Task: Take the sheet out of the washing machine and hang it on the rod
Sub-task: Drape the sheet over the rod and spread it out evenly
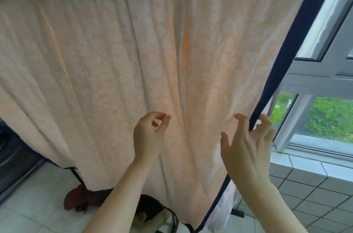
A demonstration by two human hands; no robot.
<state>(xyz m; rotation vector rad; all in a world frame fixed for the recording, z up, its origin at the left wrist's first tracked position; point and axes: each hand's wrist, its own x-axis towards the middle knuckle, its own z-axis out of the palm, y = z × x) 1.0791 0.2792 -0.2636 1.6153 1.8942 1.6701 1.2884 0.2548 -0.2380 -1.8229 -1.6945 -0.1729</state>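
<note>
- Your right hand (248, 141) is gripping the sheet (114, 61) by its dark edge (286, 61).
- Your left hand (149, 133) is curling loosely, holding nothing.
- The sheet is hiding the rod.

Peach sheet (114, 51) draped overhead; right hand (248, 143) grips navy edge, left hand (149, 133) curled beside fabric.

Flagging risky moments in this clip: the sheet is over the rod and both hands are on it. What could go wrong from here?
1. The right hand grips the navy-trimmed edge; a hard tug could drag the peach sheet off the rod.
2. Folds bunch near the left hand, so it may dry unevenly.
3. Its lower hem hangs close to the tiled floor.
</note>
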